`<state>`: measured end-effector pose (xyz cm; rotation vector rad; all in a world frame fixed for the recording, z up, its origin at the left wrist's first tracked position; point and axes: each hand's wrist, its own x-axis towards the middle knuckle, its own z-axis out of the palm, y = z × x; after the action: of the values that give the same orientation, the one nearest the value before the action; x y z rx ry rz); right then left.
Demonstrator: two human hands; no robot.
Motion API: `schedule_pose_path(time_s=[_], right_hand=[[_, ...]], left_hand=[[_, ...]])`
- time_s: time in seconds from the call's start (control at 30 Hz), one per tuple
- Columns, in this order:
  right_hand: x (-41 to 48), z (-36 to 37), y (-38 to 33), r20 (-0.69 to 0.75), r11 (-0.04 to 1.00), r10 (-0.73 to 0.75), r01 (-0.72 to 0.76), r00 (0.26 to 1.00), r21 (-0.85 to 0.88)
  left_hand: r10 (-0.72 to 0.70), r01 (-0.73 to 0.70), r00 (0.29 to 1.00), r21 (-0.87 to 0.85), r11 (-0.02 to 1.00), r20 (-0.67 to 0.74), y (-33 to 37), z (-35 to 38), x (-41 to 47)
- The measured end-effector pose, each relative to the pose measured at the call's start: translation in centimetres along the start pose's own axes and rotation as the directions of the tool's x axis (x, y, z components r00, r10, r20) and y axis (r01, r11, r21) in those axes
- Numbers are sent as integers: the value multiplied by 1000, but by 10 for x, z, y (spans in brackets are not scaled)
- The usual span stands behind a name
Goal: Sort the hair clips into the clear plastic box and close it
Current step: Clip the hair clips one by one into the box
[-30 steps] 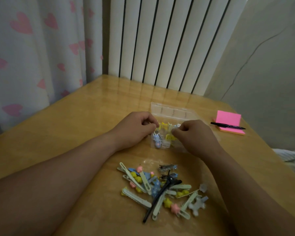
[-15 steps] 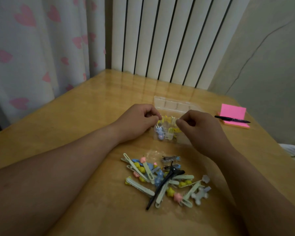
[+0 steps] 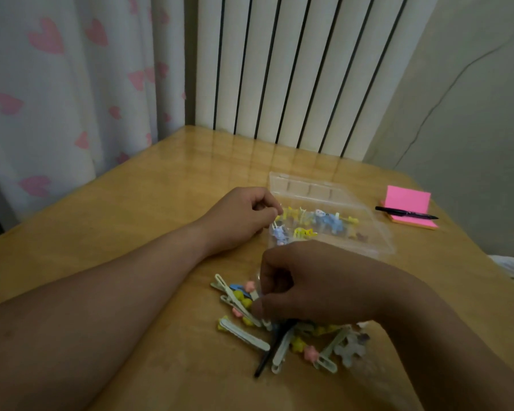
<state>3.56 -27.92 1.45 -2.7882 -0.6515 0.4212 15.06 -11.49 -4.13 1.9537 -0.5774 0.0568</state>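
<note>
1. The right hand (image 3: 318, 286) is curled over the loose pile of hair clips (image 3: 244, 333) on the near part of the table (image 3: 161, 188). Its fingertips are buried in the clips, so I can't tell if it's actually got one.
2. The left hand (image 3: 241, 218) is further back with its fingers curled too, tips right at the left rim of the clear plastic box (image 3: 371, 232). Can't tell if it's pinching the rim or just touching it.
3. The right hand and wrist cover the middle of the pile. What sticks out is pale green bar clips with yellow, pink and blue bits, plus one long black clip (image 3: 263, 363).
4. The box sits just beyond the pile, open, with its lid (image 3: 309, 189) lying on the far side. A few small yellow and blue clips (image 3: 324, 221) are inside, pretty blurry.
5. Far right on the glossy wooden table: pink sticky notes (image 3: 407, 200) with a black pen (image 3: 404, 215) lying across them.
6. Behind it all there's a white radiator (image 3: 294, 69), a curtain with pink hearts (image 3: 57, 84) on the left and a cracked wall (image 3: 472, 114) on the right.
</note>
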Motion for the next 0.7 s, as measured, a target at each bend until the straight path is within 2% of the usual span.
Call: schedule_pose_path(time_s=[0.1, 0.23, 0.43, 0.57, 0.63, 0.7], right_hand=[[0, 1, -7, 4, 999, 47, -47, 999, 18], [-1, 8, -21, -96, 983, 84, -98, 992, -157], [-5, 13, -34, -169, 953, 121, -162, 978, -256], [0, 8, -32, -175, 972, 170, -194, 970, -132], [1, 1, -23, -193, 982, 184, -188, 964, -1], [1, -8, -8, -281, 972, 199, -153, 939, 178]], left_hand=[[-1, 1, 1000, 1, 1000, 1, -3, 1, 1], [-1, 1, 1000, 0, 1000, 2, -5, 1, 2], [-14, 14, 1000, -3, 1000, 9, -4, 1, 1], [-11, 11, 1000, -12, 1000, 13, -2, 0, -1], [-3, 3, 1000, -6, 1000, 13, -1, 0, -2], [-1, 2, 1000, -31, 1000, 19, -1, -1, -2]])
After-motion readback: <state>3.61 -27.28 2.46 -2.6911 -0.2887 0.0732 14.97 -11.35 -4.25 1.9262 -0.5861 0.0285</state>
